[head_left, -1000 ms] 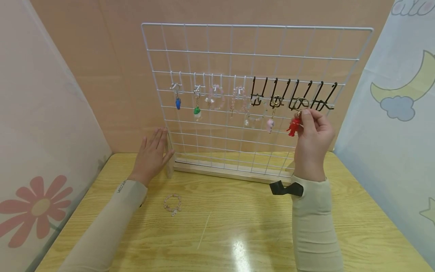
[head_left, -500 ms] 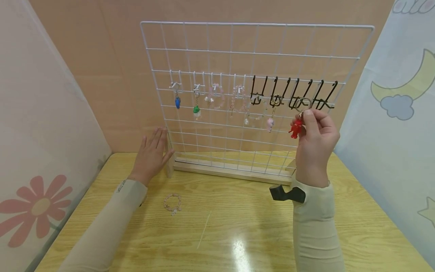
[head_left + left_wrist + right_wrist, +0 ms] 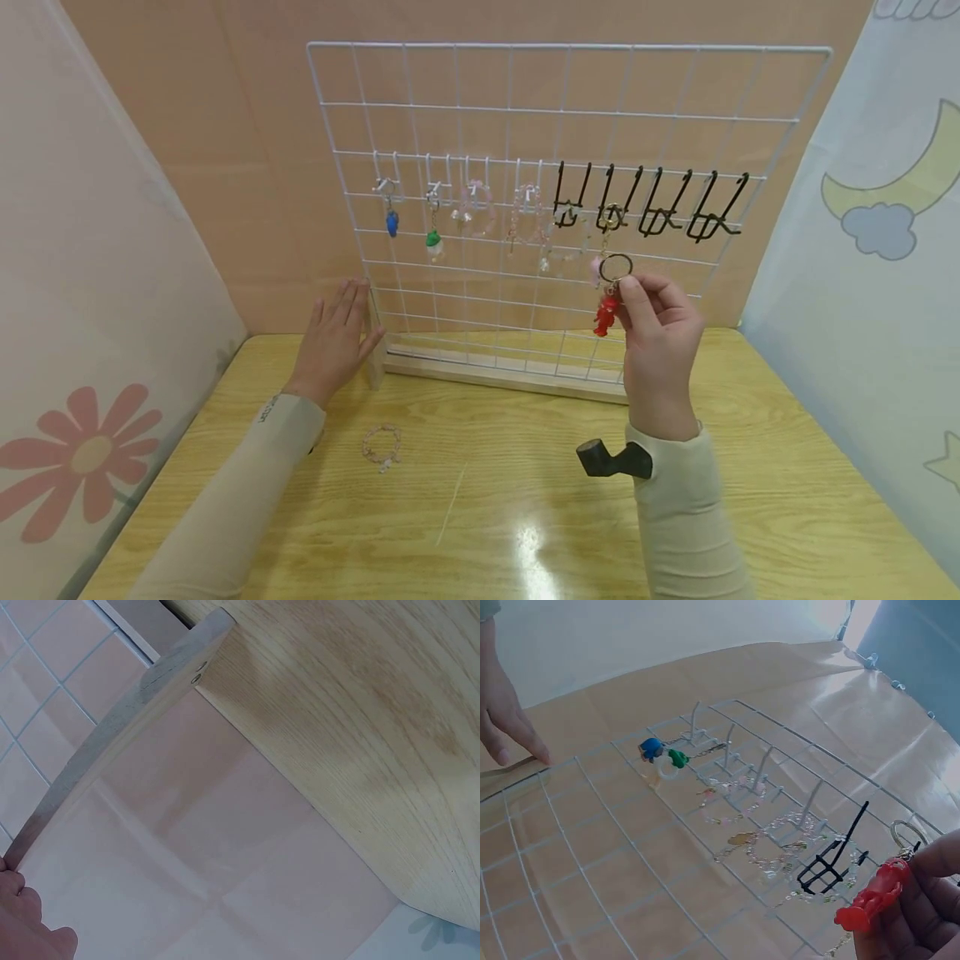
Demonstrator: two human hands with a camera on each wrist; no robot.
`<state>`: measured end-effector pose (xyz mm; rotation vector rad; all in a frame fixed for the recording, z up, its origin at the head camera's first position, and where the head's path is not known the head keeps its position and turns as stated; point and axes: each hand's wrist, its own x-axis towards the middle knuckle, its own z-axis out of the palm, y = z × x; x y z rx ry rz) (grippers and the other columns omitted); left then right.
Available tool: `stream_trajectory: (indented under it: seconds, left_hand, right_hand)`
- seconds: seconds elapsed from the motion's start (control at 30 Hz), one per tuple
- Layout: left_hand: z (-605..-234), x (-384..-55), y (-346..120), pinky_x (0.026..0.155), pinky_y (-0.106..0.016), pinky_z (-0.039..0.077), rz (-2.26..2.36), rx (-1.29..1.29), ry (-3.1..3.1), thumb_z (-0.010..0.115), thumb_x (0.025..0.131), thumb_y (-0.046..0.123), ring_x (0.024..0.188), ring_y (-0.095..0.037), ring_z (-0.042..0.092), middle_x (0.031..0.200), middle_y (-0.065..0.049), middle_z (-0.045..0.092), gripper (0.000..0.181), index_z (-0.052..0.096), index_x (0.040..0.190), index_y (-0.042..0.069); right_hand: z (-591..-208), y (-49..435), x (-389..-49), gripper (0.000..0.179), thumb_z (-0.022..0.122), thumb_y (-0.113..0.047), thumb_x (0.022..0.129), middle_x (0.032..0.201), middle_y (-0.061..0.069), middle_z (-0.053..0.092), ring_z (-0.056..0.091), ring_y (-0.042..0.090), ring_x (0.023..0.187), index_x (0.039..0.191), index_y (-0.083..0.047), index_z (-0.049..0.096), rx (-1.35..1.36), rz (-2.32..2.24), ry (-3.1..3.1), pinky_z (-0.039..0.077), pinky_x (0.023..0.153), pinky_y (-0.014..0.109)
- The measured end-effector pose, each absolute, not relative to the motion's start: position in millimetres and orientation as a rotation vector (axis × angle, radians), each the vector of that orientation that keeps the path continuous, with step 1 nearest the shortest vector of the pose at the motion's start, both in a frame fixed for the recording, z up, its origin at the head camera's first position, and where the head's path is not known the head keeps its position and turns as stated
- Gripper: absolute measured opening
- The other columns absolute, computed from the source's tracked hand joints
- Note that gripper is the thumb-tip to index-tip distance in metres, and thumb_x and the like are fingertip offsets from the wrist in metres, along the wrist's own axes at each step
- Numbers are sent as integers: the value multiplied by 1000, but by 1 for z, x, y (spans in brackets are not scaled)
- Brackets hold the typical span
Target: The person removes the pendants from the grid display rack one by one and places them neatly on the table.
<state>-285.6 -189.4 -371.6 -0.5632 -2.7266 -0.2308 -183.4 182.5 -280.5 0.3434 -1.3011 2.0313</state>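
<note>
My right hand point(image 3: 663, 342) pinches a keychain with a red figure point(image 3: 606, 317) and a metal split ring between thumb and fingers. In the head view it stands in front of the wire grid rack, overlapping a pink keychain point(image 3: 596, 271) that hangs behind. The red figure point(image 3: 874, 896) points away from the fingertips in the right wrist view. My left hand point(image 3: 330, 342) lies with straight fingers along the wooden side post point(image 3: 127, 727) of the rack. Two black hooks point(image 3: 660, 221) at the right end bear nothing.
White hooks point(image 3: 528, 198) carry a blue keychain point(image 3: 392, 223), a green-and-white keychain point(image 3: 433, 242) and beaded bracelets. Another bracelet point(image 3: 568, 242) hangs on a black hook. A pink bead bracelet point(image 3: 381, 447) lies on the wooden table point(image 3: 525, 467). The rack stands on a wooden base point(image 3: 487, 374).
My right hand has drawn the red keychain down and left, away from the third black hook, which its ring overlapped before. My left hand has stayed on the post.
</note>
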Motion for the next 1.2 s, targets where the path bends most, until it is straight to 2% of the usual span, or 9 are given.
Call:
stream_trajectory:
  seconds: [0.17,0.33,0.57,0.77,1.03,1.2]
  left_hand:
    - [-372,-286,-190,123,-59,3,-216,-564,-2710,44,109,42,155,-37,10,168,-21,12,79,2,162,2]
    - [-371,-288,-190,123,-59,2,-223,-562,-2716,47,108,40,155,-35,8,168,-21,12,80,2,162,3]
    - [-370,-286,-190,123,-59,2,-217,-551,-2730,47,108,41,156,-34,7,168,-20,9,80,1,162,3]
    - [-369,-285,-189,123,-59,2,-226,-551,-2730,45,109,42,156,-34,6,168,-22,11,79,3,162,2]
    - [-371,-287,-188,123,-58,2,-216,-551,-2736,45,108,42,156,-31,3,168,-19,9,80,1,162,3]
    - [-372,-287,-189,123,-58,2,-219,-547,-2737,46,108,41,156,-31,3,168,-19,9,80,1,162,3]
  right_hand:
    - [-295,171,-185,9,65,1,97,83,6,72,68,13,72,91,7,69,299,2060,-1413,59,74,23]
    - [-312,160,-188,14,62,3,98,83,2,73,70,10,75,89,-3,72,229,2075,-1561,59,78,24]
    - [-339,143,-196,8,61,1,99,86,1,73,70,13,79,97,4,69,194,2146,-1713,60,79,29]
    - [-357,127,-196,14,61,-2,100,88,2,71,70,15,82,105,11,64,170,2235,-1809,60,82,31]
    - [-390,108,-200,8,60,-1,101,88,5,71,70,17,83,100,5,65,170,2444,-1801,61,82,34]
    - [-406,97,-202,14,60,-2,101,91,8,70,69,17,84,104,11,63,183,2469,-1855,60,82,33]
